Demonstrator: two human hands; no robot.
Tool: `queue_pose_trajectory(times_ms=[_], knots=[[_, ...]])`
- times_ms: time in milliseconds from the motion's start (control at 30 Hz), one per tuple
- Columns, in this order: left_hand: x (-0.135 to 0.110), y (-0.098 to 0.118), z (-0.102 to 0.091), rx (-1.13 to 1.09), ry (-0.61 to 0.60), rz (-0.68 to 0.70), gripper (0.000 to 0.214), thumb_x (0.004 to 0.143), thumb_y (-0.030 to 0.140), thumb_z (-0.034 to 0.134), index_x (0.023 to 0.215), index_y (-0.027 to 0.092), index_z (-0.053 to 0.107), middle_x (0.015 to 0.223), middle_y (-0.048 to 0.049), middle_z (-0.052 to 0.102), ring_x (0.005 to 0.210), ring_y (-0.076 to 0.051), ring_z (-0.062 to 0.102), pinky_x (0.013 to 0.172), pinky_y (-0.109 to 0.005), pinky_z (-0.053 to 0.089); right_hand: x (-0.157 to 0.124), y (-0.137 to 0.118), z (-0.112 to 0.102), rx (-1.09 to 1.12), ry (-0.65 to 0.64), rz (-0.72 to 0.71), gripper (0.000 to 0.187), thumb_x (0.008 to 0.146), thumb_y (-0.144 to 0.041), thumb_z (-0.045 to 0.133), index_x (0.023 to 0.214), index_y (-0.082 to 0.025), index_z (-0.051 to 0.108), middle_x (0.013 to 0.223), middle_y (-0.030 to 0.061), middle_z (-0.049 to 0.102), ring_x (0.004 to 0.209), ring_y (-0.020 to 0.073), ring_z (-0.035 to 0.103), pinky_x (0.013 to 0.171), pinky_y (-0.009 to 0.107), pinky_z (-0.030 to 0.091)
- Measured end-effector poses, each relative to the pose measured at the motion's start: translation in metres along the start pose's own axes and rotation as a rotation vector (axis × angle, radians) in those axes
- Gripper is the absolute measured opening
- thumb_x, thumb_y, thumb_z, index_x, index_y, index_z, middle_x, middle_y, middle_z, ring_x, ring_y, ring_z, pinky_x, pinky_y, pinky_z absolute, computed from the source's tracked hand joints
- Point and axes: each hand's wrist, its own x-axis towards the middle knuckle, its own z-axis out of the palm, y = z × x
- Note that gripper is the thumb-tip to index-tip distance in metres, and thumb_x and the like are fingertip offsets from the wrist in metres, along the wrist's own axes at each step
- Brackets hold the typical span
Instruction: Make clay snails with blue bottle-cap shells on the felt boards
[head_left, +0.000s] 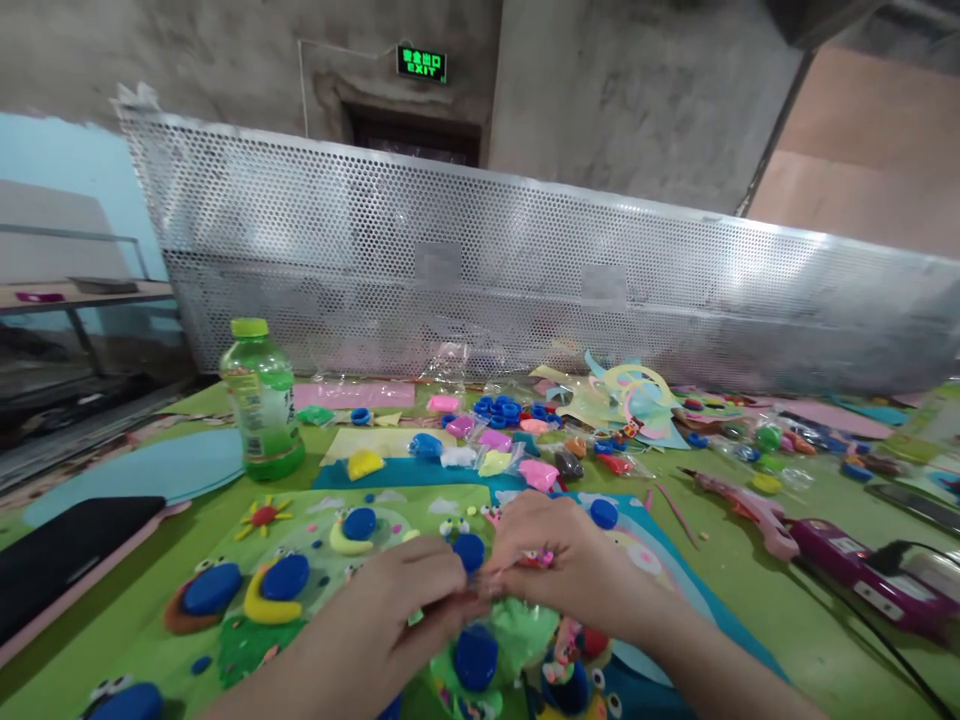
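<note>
The left hand (412,590) and right hand (559,550) are held together over the decorated green sheet (420,500), fingers curled; how far they are closed, and on what, cannot be told. A blue bottle cap (476,657) is seen just on their near side. Light pressure is advisable, with the left forearm (315,650) held clear of the yellow clay snail (259,600).

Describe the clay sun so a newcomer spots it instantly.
Find the green bottle at the picture's left. Just below it in the picture, the light green sheet carries the clay sun near its upper left corner. Its red centre and radiating yellow rays set it apart from the nearby yellow crescents, which carry round blue pieces.
</note>
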Motion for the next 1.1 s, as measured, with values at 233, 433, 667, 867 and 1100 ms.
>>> queue_pose_trajectory(times_ms=[233,433,667,867,1100], knots=[[0.001,0.0,-0.003,0.102,0.103,0.161,0.028,0.092,0.022,0.037,0.065,0.018,0.035,0.063,0.0034,0.042,0.062,-0.009,0.041,0.056,-0.021,0.031,0.001,-0.002,-0.007,-0.051,-0.002,-0.134,0.018,0.087,-0.027,0.054,0.075,-0.019,0.065,0.068,0.0002,0.066,0.068,0.01,0.056,0.07,0.027,0.044],[0.002,0.001,-0.003,0.205,0.078,0.229,0.031,0.09,0.037,0.042,0.067,0.018,0.036,0.062,0.0033,0.046,0.063,-0.012,0.043,0.058,-0.024,0.032,-0.001,-0.01,-0.001,-0.222,-0.069,-0.218,0.016,0.087,-0.017,0.051,0.074,-0.018,0.06,0.069,-0.0032,0.064,0.073,0.0103,0.052,0.074,0.028,0.04],[0.002,0.003,-0.003,0.245,0.083,0.327,0.026,0.092,0.021,0.039,0.067,0.017,0.034,0.063,0.005,0.044,0.066,-0.011,0.038,0.066,-0.026,0.03,-0.001,-0.004,0.005,-0.18,-0.077,-0.173,0.01,0.084,-0.018,0.056,0.076,-0.016,0.06,0.071,-0.0015,0.061,0.073,0.0083,0.054,0.07,0.023,0.04],[0.005,-0.009,-0.03,0.189,0.019,0.012,0.043,0.092,0.05,0.02,0.073,0.02,0.045,0.073,0.002,0.05,0.072,-0.014,0.046,0.068,-0.028,0.036,0.001,-0.002,-0.016,-0.212,0.144,-0.176,0.016,0.085,-0.017,0.052,0.079,-0.02,0.066,0.073,-0.0014,0.068,0.07,0.0096,0.059,0.069,0.025,0.043],[0.014,-0.066,-0.043,0.329,-0.046,-0.361,0.041,0.083,0.054,0.041,0.111,0.027,0.052,0.119,-0.0037,0.053,0.11,-0.025,0.048,0.093,-0.042,0.037,-0.004,0.052,-0.076,-0.524,0.435,0.536,0.029,0.085,-0.032,0.046,0.072,-0.015,0.066,0.058,0.0034,0.061,0.051,0.0147,0.052,0.049,0.026,0.038]])
